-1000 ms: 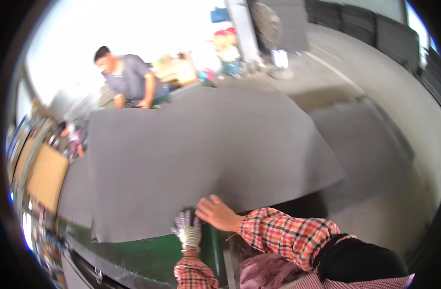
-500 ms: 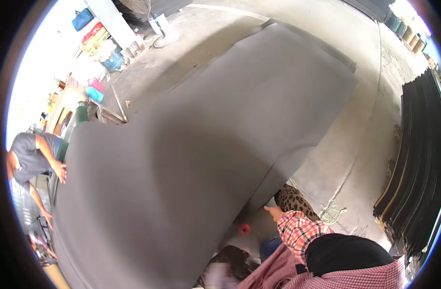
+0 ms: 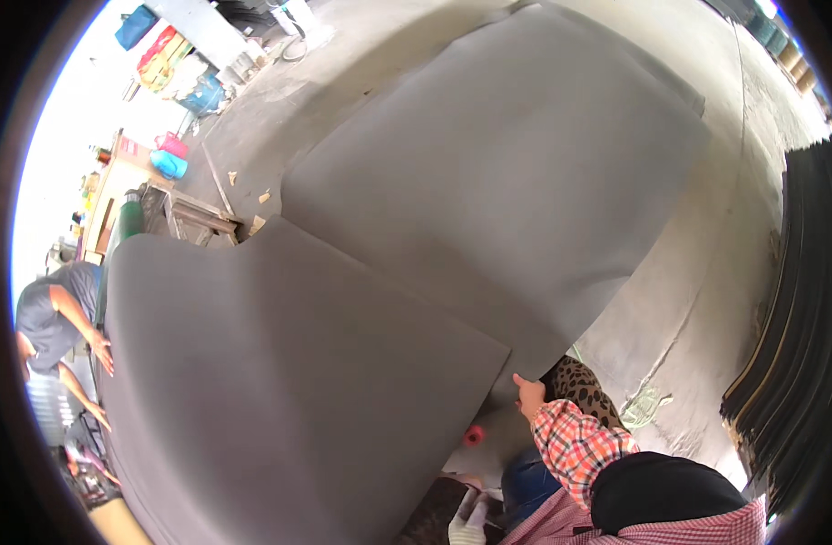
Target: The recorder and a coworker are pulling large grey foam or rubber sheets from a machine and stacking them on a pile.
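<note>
A wide dark grey sheet (image 3: pixel 343 381) of smooth, rubber-like material spans the left and centre, its straight edge overlapping a second grey sheet (image 3: pixel 543 173) that reaches toward the back. My right hand (image 3: pixel 529 397), bare below an orange plaid sleeve, is closed at the near margin of the far sheet, close to the overlap corner, its forefinger along the material. My left hand (image 3: pixel 468 522), in a white glove, is low by my dark patterned trouser leg with fingers stretched out and nothing visible in them; its wrist is cut off. A small red ring-shaped object (image 3: pixel 473 436) lies between sheet and legs.
At the left, a co-worker (image 3: pixel 57 309) in a dark shirt leans in, hands at the sheet's far-left edge beside a green roller (image 3: pixel 131 216). A tall stack of black sheets (image 3: pixel 788 318) stands at the right. A wooden frame (image 3: pixel 193 218) and a blue bin (image 3: pixel 202 95) are farther back.
A diagonal edge now shows across the middle, where the grey surface looked continuous before. My left hand has come rightward into clearer sight. The whole view has shifted slightly.
</note>
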`<state>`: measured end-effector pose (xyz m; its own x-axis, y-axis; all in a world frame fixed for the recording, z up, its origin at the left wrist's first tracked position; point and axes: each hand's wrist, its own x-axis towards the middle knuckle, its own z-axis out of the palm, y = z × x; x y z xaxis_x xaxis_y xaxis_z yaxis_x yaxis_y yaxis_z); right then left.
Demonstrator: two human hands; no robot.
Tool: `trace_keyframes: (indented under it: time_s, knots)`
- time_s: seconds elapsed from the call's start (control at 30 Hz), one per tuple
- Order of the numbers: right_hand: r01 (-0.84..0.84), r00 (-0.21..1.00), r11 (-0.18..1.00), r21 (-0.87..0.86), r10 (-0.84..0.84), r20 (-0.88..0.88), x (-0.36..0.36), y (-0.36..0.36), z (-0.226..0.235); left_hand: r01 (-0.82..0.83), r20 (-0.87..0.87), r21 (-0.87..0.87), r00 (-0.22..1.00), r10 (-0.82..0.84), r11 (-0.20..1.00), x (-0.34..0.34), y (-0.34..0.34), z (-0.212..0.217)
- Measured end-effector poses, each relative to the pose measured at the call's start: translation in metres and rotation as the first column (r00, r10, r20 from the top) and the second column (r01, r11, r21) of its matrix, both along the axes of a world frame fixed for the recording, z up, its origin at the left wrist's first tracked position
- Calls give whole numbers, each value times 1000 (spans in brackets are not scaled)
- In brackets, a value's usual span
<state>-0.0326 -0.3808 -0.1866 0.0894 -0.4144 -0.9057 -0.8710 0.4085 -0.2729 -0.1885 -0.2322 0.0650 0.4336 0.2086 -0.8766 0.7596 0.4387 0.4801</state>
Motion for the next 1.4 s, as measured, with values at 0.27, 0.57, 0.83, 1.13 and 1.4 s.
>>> trace_keyframes:
  time_s: [0.27, 0.57, 0.83, 1.13, 1.4]
  knots:
    - [222, 743, 730, 647, -556, 372, 86, -87, 226, -413, -359, -172, 872, 334, 894, 23, -36, -129]
    - [-243, 266, 760, 603, -545, 795, 66, -213, 325, 356, -150, 16, 925, -350, 934, 59, -93, -172]
    - [11, -28, 957, -289, 289, 957, 22, -310, 361, 319, -238, -21, 919, -315, 948, 41, -101, -229]
    - [98, 105, 924, -370, 360, 927, -19, -396, 344, 456, -505, 9, 770, -389, 890, 59, -105, -157]
    - [176, 276, 978, -113, 61, 959, -13, -432, 274, 316, -90, 915, 767, -636, 250, 183, -27, -132]
